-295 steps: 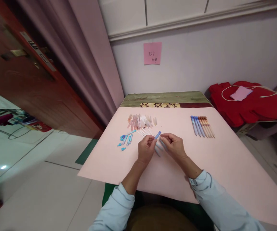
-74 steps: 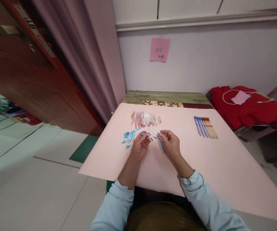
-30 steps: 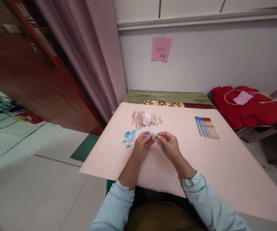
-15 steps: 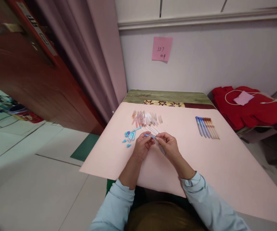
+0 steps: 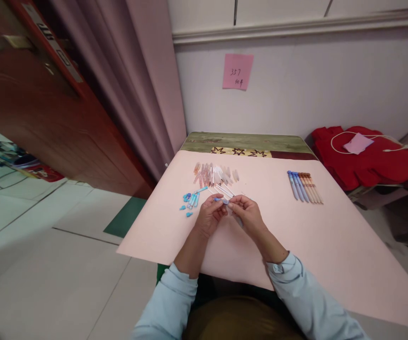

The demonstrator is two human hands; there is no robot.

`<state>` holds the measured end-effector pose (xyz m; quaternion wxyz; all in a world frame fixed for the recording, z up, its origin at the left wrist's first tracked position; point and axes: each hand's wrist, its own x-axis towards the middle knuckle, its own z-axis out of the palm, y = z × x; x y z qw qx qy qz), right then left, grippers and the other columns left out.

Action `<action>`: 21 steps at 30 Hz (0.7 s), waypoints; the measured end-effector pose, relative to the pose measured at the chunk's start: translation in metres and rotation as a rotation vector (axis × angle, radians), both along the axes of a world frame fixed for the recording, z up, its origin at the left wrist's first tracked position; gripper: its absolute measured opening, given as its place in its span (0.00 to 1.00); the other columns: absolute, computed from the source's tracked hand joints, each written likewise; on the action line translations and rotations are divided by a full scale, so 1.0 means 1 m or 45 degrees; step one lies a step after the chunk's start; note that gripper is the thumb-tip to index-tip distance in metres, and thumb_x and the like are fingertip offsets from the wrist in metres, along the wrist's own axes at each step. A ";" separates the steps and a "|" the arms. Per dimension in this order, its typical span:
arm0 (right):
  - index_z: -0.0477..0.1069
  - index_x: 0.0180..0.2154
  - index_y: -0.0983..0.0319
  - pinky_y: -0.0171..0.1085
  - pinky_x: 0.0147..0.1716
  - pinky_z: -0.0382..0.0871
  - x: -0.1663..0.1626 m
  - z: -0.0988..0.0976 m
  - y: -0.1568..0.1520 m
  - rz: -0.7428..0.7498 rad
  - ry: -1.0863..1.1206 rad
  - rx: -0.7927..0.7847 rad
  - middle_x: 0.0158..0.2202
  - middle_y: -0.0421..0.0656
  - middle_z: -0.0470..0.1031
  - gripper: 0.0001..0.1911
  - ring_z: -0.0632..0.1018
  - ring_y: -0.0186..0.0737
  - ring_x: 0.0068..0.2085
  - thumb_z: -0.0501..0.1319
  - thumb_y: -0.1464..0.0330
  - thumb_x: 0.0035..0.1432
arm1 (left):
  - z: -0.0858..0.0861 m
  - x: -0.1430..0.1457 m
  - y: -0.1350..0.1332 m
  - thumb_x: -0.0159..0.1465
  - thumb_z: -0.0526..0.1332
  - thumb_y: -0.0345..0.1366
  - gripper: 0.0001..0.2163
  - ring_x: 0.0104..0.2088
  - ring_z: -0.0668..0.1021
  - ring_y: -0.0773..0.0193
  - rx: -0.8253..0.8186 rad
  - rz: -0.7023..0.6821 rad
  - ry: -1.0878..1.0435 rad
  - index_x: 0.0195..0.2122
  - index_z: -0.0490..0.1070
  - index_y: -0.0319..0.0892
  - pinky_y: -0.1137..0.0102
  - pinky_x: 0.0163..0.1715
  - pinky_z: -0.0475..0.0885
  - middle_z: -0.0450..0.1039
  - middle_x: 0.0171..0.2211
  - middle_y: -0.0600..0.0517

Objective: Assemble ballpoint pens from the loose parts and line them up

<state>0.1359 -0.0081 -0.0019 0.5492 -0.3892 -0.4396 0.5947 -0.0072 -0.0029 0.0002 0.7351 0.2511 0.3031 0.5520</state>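
Over the table's middle, my left hand [image 5: 211, 215] and my right hand [image 5: 248, 212] meet, both closed on a blue pen [image 5: 225, 202]. My left fingers pinch its blue end; my right fingers grip the barrel, which slants down under the palm and is partly hidden. Just beyond my hands lie several thin white refills [image 5: 225, 190]. To the left of my left hand are light-blue pen barrels [image 5: 194, 200] and small blue caps or tops [image 5: 189, 214]. Farther back sits a spread of clear and pinkish pen parts [image 5: 212, 174].
Several blue pens [image 5: 296, 186] and brown-topped pens [image 5: 312, 188] lie in a row at the right on the pale pink table cover [image 5: 313, 255]. A red cloth [image 5: 377, 165] with a white cable is beyond the right edge. A wooden door [image 5: 58, 108] and curtain stand at left.
Both hands stay together on the pen, with only a slight shift of the fingers and pen. The laid-out parts have not moved.
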 end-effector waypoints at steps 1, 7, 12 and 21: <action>0.72 0.31 0.61 0.31 0.25 0.62 0.000 0.000 0.000 0.015 0.006 0.005 0.24 0.37 0.71 0.13 0.69 0.30 0.24 0.70 0.61 0.48 | 0.000 -0.001 0.000 0.53 0.69 0.31 0.15 0.22 0.74 0.71 -0.003 -0.019 -0.016 0.42 0.70 0.38 0.75 0.27 0.70 0.72 0.24 0.54; 0.73 0.40 0.59 0.32 0.26 0.64 0.000 -0.002 -0.002 -0.102 -0.157 0.177 0.28 0.37 0.72 0.17 0.69 0.30 0.25 0.70 0.61 0.48 | -0.002 -0.004 0.001 0.55 0.68 0.29 0.11 0.24 0.74 0.73 -0.025 -0.077 -0.125 0.39 0.70 0.37 0.77 0.27 0.70 0.74 0.29 0.52; 0.77 0.38 0.60 0.32 0.26 0.65 0.000 -0.001 -0.005 -0.278 -0.554 0.447 0.29 0.39 0.73 0.11 0.68 0.30 0.25 0.67 0.62 0.53 | -0.004 -0.003 0.001 0.54 0.68 0.29 0.11 0.25 0.75 0.72 -0.008 -0.153 -0.084 0.37 0.69 0.38 0.76 0.29 0.71 0.75 0.29 0.51; 0.75 0.39 0.60 0.31 0.25 0.64 0.002 0.003 -0.006 -0.281 -0.673 0.532 0.30 0.38 0.71 0.09 0.67 0.28 0.22 0.63 0.63 0.57 | -0.002 -0.001 -0.001 0.54 0.69 0.30 0.09 0.26 0.75 0.70 0.043 -0.161 -0.065 0.33 0.69 0.38 0.74 0.31 0.70 0.73 0.27 0.52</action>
